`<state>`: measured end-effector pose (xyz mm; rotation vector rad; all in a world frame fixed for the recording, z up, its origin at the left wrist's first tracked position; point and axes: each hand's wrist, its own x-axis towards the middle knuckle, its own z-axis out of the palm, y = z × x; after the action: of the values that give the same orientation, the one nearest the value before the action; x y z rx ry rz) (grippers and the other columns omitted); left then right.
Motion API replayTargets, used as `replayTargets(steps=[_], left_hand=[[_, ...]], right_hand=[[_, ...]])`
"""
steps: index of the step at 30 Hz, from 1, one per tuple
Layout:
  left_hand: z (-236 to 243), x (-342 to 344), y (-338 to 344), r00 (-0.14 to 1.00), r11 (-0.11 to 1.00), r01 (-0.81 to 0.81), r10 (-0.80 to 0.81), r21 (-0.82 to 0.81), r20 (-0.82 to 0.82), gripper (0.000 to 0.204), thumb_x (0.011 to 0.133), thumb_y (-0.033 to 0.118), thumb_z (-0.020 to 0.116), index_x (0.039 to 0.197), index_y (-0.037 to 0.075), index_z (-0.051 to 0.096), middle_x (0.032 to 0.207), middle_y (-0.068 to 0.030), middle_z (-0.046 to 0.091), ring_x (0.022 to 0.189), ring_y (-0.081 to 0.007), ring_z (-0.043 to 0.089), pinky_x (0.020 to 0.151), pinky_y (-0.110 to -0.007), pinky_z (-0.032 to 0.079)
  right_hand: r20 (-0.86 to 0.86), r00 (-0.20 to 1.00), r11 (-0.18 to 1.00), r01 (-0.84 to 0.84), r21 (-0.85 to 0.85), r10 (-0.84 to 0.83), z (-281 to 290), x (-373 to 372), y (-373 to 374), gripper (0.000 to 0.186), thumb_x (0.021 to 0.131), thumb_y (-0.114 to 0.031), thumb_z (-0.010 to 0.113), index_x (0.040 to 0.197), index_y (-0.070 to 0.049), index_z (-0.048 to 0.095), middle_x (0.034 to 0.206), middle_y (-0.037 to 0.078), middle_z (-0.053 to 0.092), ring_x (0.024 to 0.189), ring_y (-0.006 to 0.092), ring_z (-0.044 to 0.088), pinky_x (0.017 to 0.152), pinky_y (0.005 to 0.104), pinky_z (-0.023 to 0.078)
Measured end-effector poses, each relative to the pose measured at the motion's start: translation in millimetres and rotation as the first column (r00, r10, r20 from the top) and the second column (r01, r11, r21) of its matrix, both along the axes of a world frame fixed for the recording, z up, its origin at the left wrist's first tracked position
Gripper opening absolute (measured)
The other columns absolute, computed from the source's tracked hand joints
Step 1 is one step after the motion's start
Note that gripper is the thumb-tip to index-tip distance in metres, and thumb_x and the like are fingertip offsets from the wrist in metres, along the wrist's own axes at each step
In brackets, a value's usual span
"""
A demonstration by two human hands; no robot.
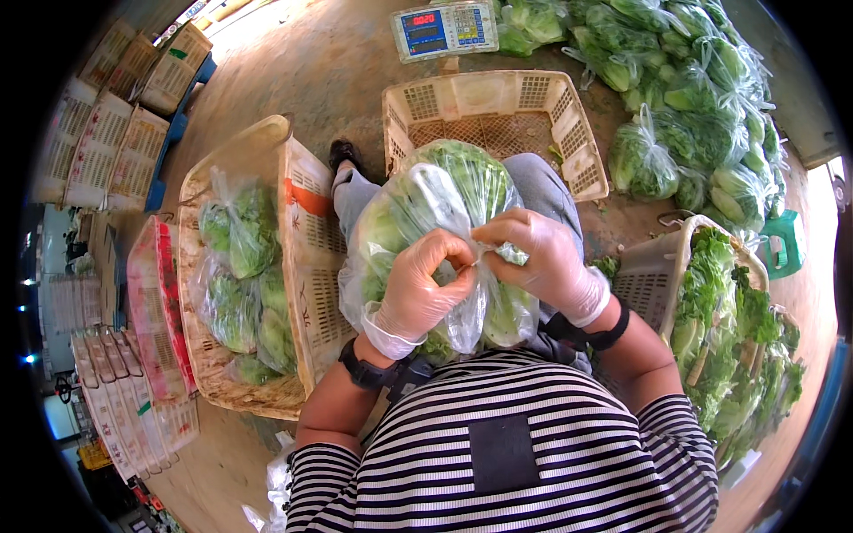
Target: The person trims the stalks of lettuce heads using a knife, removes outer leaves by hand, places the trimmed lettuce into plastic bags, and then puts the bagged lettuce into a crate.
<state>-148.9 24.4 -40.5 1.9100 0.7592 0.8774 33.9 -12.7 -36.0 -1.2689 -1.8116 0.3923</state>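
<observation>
On my lap rests a clear plastic bag (395, 218) full of leafy green vegetables, its gathered neck between my hands. My left hand (426, 289), in a thin clear glove, pinches the neck from the left side. From the right, my gloved right hand (542, 262) pinches the same twisted plastic, fingertips close to those of the left. Whether the neck is knotted cannot be made out. Pale stems and green leaves press against the plastic below my hands.
A worn crate (315, 266) with bagged greens stands at left; a shallow crate (498, 84) lies ahead. Beyond it sits a digital scale (444, 31). Bagged greens (702, 98) are heaped at far right, above a crate of loose lettuce (711, 311). Stacked crates (98, 142) line the far left.
</observation>
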Motion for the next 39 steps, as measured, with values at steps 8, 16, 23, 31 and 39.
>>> replayTargets(steps=[8,16,23,31,39], left_hand=[[15.1,2.5,-3.0,0.995,0.997,0.078,-0.079,-0.028,-0.056,0.018,0.068,-0.008,0.064,0.077,0.003,0.054,0.076,-0.0060,0.056,0.068,-0.0161,0.057,0.065,-0.026,0.047],[7.1,3.0,-9.1,0.997,0.994,-0.080,0.079,-0.080,-0.015,0.025,0.072,0.004,0.073,0.090,0.004,0.056,0.075,-0.0042,0.056,0.065,-0.0139,0.055,0.063,-0.026,0.047],[14.3,21.6,-11.0,0.964,0.992,-0.119,0.128,0.051,-0.233,0.017,0.072,0.004,0.073,0.085,0.006,0.062,0.066,-0.0017,0.053,0.057,-0.0118,0.050,0.054,-0.027,0.041],[21.8,-18.0,-7.9,0.837,0.849,0.527,-0.527,0.043,0.151,0.013,0.070,0.005,0.070,0.080,0.008,0.063,0.061,-0.0057,0.045,0.069,-0.0215,0.053,0.062,-0.032,0.042],[29.2,-70.0,17.6,0.950,0.886,-0.212,0.087,0.412,0.301,0.039,0.090,0.042,0.050,0.084,0.007,0.064,0.096,-0.0156,0.057,0.087,-0.0262,0.051,0.079,-0.037,0.041]], right_hand=[[0.250,0.966,0.995,-0.079,0.059,0.062,0.8,15.2,9.2,0.005,0.075,-0.010,0.063,0.080,-0.009,0.062,0.069,0.000,0.058,0.060,0.0167,0.058,0.054,0.0280,0.047],[-0.401,0.911,0.927,-0.069,-0.368,-0.091,-6.5,8.6,7.0,0.013,0.076,-0.003,0.061,0.088,-0.008,0.062,0.078,0.000,0.058,0.070,0.0119,0.057,0.065,0.0246,0.047],[0.233,0.972,0.996,-0.012,0.084,-0.008,3.2,17.4,7.5,0.014,0.070,-0.006,0.065,0.083,-0.009,0.062,0.078,0.007,0.060,0.066,0.0252,0.061,0.058,0.0323,0.050],[-0.972,0.164,0.982,0.113,-0.148,-0.166,-31.5,81.9,46.4,0.020,0.096,-0.023,0.049,0.092,-0.005,0.058,0.081,0.000,0.059,0.071,0.0078,0.053,0.063,0.0212,0.043],[-0.240,0.880,0.848,-0.464,-0.256,0.409,-1.0,32.0,2.0,0.066,0.071,-0.037,0.075,0.123,-0.003,0.054,0.116,0.015,0.060,0.106,0.0256,0.058,0.094,0.0362,0.043]])
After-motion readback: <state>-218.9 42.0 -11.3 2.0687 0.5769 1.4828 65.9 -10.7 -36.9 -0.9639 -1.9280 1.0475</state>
